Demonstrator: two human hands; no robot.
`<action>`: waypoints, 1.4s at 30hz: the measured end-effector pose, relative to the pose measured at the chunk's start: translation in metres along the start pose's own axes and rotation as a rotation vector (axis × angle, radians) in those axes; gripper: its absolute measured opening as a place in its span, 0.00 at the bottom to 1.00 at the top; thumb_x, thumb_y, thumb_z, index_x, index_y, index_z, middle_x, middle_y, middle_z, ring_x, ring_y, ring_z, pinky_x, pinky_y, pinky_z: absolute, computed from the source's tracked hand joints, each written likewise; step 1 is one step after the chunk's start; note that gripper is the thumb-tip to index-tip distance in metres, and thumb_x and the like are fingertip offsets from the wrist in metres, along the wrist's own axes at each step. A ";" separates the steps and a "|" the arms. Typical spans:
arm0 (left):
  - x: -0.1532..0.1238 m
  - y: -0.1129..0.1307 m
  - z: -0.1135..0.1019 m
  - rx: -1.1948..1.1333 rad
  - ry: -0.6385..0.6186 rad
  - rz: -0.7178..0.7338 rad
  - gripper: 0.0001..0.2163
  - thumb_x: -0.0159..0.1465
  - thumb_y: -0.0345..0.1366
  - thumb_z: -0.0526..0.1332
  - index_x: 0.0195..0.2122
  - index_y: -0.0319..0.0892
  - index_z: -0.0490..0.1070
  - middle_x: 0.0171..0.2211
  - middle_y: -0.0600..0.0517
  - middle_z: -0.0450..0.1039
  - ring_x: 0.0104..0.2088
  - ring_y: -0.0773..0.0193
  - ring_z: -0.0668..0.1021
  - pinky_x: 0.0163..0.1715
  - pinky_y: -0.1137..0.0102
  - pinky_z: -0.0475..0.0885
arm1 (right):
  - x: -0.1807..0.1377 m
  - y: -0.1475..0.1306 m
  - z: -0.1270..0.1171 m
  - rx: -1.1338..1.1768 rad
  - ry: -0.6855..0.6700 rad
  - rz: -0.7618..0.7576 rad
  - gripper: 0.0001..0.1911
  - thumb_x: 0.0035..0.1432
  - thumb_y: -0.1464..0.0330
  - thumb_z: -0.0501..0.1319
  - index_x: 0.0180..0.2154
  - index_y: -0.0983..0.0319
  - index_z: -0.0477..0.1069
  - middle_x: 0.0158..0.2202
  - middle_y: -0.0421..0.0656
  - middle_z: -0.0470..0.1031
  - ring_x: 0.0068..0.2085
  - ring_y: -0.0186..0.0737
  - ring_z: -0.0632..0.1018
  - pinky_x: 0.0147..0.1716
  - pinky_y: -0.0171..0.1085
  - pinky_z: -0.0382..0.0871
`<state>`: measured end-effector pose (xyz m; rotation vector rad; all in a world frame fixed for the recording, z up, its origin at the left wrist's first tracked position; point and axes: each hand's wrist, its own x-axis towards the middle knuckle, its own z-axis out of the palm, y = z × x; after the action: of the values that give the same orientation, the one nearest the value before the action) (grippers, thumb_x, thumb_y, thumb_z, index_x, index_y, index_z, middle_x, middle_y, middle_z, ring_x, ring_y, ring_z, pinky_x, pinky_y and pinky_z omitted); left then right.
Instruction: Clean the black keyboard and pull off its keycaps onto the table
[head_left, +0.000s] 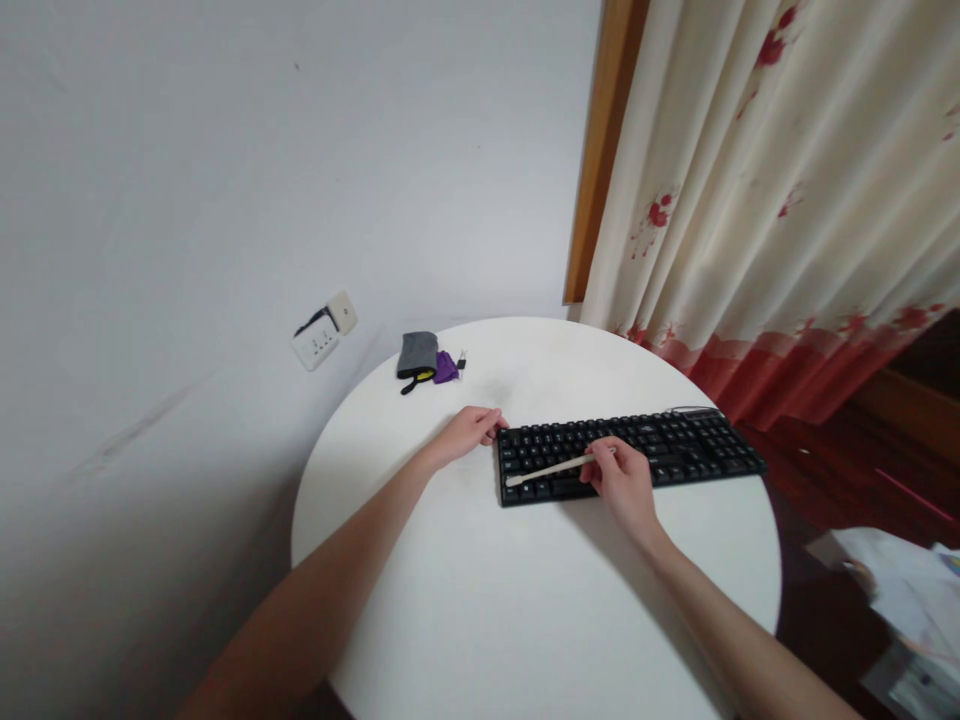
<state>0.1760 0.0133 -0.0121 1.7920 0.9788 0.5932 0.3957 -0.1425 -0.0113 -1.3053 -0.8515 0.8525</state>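
A black keyboard lies flat on the round white table. My left hand is at its upper left corner, fingers curled and closed on the edge. My right hand is over the middle of the keyboard, with its fingers closed around a slim off-white brush that looks like a toothbrush. The brush slants down to the left, its head against the keys at the lower left corner. Its bristles are too small to make out.
A folded grey cloth, a small purple cloth and a black binder clip lie near the table's back edge. Wall sockets are at the left. A patterned curtain hangs at the right, and white bags are low on the right.
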 end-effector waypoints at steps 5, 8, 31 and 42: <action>-0.001 0.000 0.000 0.002 -0.005 -0.004 0.24 0.64 0.54 0.55 0.34 0.36 0.78 0.28 0.47 0.75 0.31 0.62 0.74 0.32 0.69 0.70 | 0.001 0.000 -0.001 -0.006 -0.010 -0.009 0.14 0.56 0.58 0.61 0.27 0.62 0.69 0.15 0.40 0.71 0.16 0.31 0.64 0.16 0.30 0.52; -0.001 0.002 0.000 0.006 -0.001 -0.004 0.23 0.64 0.53 0.55 0.33 0.36 0.78 0.28 0.47 0.75 0.31 0.62 0.74 0.32 0.69 0.70 | -0.001 0.000 0.002 -0.036 -0.068 -0.015 0.16 0.57 0.56 0.61 0.28 0.62 0.69 0.16 0.40 0.71 0.16 0.31 0.63 0.15 0.31 0.52; -0.001 0.004 0.000 -0.001 0.007 -0.027 0.22 0.64 0.51 0.55 0.34 0.36 0.78 0.27 0.48 0.75 0.31 0.63 0.74 0.31 0.70 0.70 | 0.007 0.007 -0.009 -0.191 -0.005 -0.076 0.13 0.58 0.60 0.57 0.29 0.62 0.70 0.16 0.41 0.72 0.17 0.33 0.64 0.16 0.31 0.55; -0.002 0.004 0.000 0.010 0.011 -0.027 0.22 0.64 0.52 0.55 0.34 0.36 0.78 0.27 0.48 0.74 0.31 0.63 0.74 0.31 0.69 0.70 | 0.008 0.007 -0.009 -0.270 -0.012 -0.085 0.16 0.59 0.57 0.57 0.31 0.63 0.72 0.16 0.41 0.73 0.18 0.36 0.69 0.17 0.32 0.57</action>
<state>0.1761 0.0112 -0.0087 1.7837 1.0139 0.5825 0.4068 -0.1388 -0.0183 -1.4871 -1.0511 0.6964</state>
